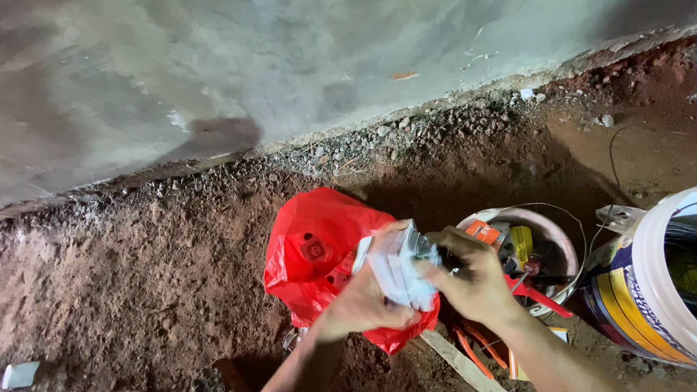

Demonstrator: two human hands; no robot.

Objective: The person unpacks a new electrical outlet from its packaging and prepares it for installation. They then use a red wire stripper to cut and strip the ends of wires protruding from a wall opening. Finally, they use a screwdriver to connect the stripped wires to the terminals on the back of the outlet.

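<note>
Both my hands are up over a red plastic bag [316, 249] that lies on the red dirt floor. My left hand [364, 301] cups a small white and clear plastic packet [398, 266] from below. My right hand [473, 278] grips the same packet from the right side, fingers curled over its top edge. What is inside the packet is too blurred to tell. The red bag bulges with small parts that show through it.
A grey cement wall [253, 53] rises behind, with gravel along its foot. Right of my hands stands a small white bucket [559, 234] of tools with red and orange handles. A large white paint bucket [654, 284] sits at the far right. A wooden strip [470, 370] lies below.
</note>
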